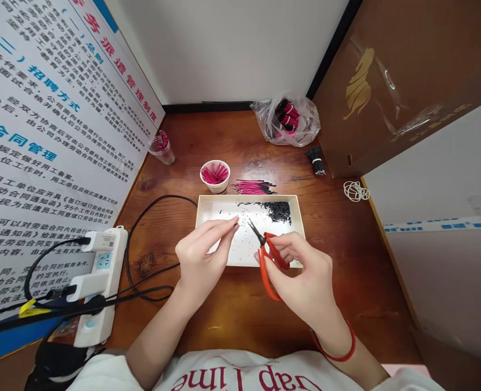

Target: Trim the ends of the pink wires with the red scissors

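Over a shallow white box (300,217), my left hand (206,247) pinches a tiny dark piece between thumb and fingertips. My right hand (301,269) holds red-handled scissors (268,277), their slim blades slightly parted and pointing toward the left fingertips without touching them. Inside the box, a heap of short black pieces (279,212) lies at the back right, with small specks scattered across the bottom. Just behind the box is a row of pink and black sticks (254,187). A paper cup (215,187) full of pink sticks stands beside the row.
A clear cup (165,152) stands at the back left. At the back right are a plastic bag (291,122) of bundles, a black bundle (316,162) and white bands (355,191). A power strip (110,282) and black cables (128,244) occupy the left side.
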`<state>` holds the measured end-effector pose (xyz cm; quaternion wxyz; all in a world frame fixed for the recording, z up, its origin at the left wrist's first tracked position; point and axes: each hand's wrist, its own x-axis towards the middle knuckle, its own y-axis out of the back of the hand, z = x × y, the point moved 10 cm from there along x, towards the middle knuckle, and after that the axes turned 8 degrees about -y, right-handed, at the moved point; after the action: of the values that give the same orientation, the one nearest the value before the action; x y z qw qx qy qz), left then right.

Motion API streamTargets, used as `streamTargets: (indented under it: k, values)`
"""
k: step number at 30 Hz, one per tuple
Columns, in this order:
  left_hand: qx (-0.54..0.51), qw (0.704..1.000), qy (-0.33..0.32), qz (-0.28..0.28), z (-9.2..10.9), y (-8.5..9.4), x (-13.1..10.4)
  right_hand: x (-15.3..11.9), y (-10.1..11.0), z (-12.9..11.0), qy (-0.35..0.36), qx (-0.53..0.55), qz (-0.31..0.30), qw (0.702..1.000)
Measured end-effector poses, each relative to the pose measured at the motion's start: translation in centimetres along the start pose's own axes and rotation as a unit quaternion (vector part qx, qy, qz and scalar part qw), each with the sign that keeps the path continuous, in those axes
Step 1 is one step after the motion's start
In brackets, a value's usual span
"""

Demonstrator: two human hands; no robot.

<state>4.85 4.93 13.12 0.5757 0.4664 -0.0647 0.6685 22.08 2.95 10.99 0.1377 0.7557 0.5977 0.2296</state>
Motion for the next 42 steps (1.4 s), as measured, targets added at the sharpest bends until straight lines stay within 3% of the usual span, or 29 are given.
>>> streamTargets:
  k: [5,24,31,34,36,37,39,42]
  values:
    - [0.051,0.997,-0.062,-0.008,0.2,-0.4,-0.6,-0.3,-0.4,-0.5,0.02,-0.026,-0.004,0.999]
    - [0.055,0.996,-0.07,-0.016,0.4,-0.4,-0.7,-0.1,-0.6,-0.2,0.027,-0.041,-0.014,0.999]
    - [0.029,0.998,-0.05,-0.012,-0.1,-0.4,-0.6,-0.1,-0.3,0.1,0.015,-0.035,-0.007,0.999]
    - [-0.047,0.998,0.03,-0.017,-1.3,-0.7,-0.7,-0.1,-0.2,0.4,0.007,-0.026,-0.004,1.0]
    - [-0.138,0.979,0.147,-0.023,-3.0,-1.3,-1.0,0.0,-0.3,1.0,-0.014,-0.013,-0.005,1.0]
    - [-0.196,0.956,0.218,-0.025,-3.8,-1.8,-1.4,0.0,-0.3,1.4,-0.029,-0.004,-0.007,1.0]
    - [-0.326,0.876,0.353,-0.032,-4.6,-3.2,-2.6,0.2,-0.4,2.4,-0.062,0.018,-0.007,0.998]
    - [-0.47,0.764,0.44,-0.039,-3.4,-4.4,-2.9,0.5,-0.5,3.6,-0.104,0.054,-0.008,0.993]
